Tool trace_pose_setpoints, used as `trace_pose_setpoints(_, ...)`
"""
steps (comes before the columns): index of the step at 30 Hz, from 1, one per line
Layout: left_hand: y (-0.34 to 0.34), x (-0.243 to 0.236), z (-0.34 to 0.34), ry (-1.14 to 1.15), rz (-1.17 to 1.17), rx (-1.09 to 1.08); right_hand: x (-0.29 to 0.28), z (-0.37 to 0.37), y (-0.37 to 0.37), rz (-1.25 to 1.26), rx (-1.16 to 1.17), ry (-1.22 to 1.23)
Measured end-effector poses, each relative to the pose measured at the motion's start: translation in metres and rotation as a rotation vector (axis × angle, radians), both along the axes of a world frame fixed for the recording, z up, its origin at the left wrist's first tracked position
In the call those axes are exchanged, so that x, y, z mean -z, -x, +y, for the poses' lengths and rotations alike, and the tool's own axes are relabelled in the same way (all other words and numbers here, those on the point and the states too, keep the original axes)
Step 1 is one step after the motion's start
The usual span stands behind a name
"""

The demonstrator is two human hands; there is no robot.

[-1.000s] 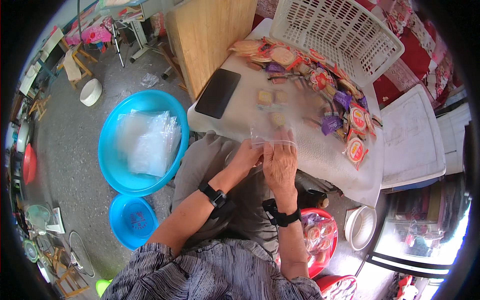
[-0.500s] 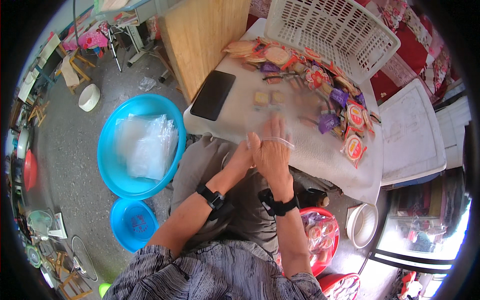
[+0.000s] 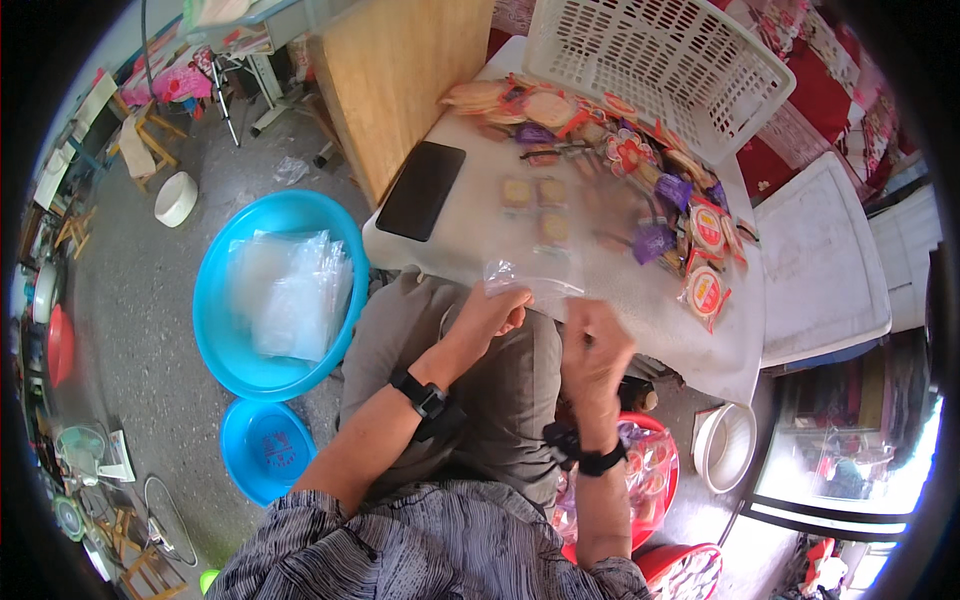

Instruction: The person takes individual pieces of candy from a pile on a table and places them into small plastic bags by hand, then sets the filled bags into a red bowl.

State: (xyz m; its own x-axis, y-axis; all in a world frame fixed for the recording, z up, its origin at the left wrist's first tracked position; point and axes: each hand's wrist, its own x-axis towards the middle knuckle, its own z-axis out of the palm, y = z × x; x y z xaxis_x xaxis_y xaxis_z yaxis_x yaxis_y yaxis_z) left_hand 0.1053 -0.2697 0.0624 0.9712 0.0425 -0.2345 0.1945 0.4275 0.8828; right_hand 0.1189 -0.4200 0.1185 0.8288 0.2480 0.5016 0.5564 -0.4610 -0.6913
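Observation:
A clear plastic bag (image 3: pixel 545 262) lies flat on the pale cloth-covered table, its mouth toward me. Through the hazy film show small yellowish square snacks (image 3: pixel 517 194), two side by side and a third below the right one; they appear to be inside the bag. My left hand (image 3: pixel 488 322) is closed on the bag's near left corner, where the film bunches up. Just right of the bag's mouth, my right hand (image 3: pixel 597 345) is raised off it with bent fingers, blurred by motion; whether it grips anything is unclear.
Wrapped snacks and round crackers (image 3: pixel 650 165) are heaped along the table's far right, before a white basket (image 3: pixel 690 60). A black tablet-like slab (image 3: pixel 423 190) lies at left. Clear bags (image 3: pixel 295 295) fill a blue basin (image 3: pixel 215 350); a red basin (image 3: pixel 668 490) holds packed snacks.
My right hand has come out of the bag and moved right and toward me. A third yellowish snack now shows below the other two. My left hand stays at the bag's edge.

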Motion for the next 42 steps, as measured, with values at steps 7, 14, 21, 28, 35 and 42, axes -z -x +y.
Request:
trace_pose_setpoints(7,-0.007,0.002,-0.007,0.030,0.132,-0.091,0.021,-0.047,-0.124,-0.283,0.136,0.479)
trace_pose_setpoints(14,0.001,0.008,0.002,0.068,0.112,-0.187,0.024,-0.025,-0.103,-0.163,0.147,0.626)
trace_pose_setpoints(21,0.000,0.006,-0.002,0.069,0.094,-0.204,0.037,-0.045,-0.093,-0.114,0.299,0.377)
trace_pose_setpoints(28,0.000,0.004,-0.001,0.073,0.088,-0.178,0.024,-0.056,-0.050,0.439,0.295,-0.241)
trace_pose_setpoints(35,0.002,0.013,-0.003,-0.025,-0.014,-0.116,0.020,-0.032,0.018,0.853,-0.049,-0.529)
trace_pose_setpoints(42,0.000,0.010,-0.011,-0.010,-0.006,-0.202,0.030,0.011,0.016,0.696,0.081,-0.679)
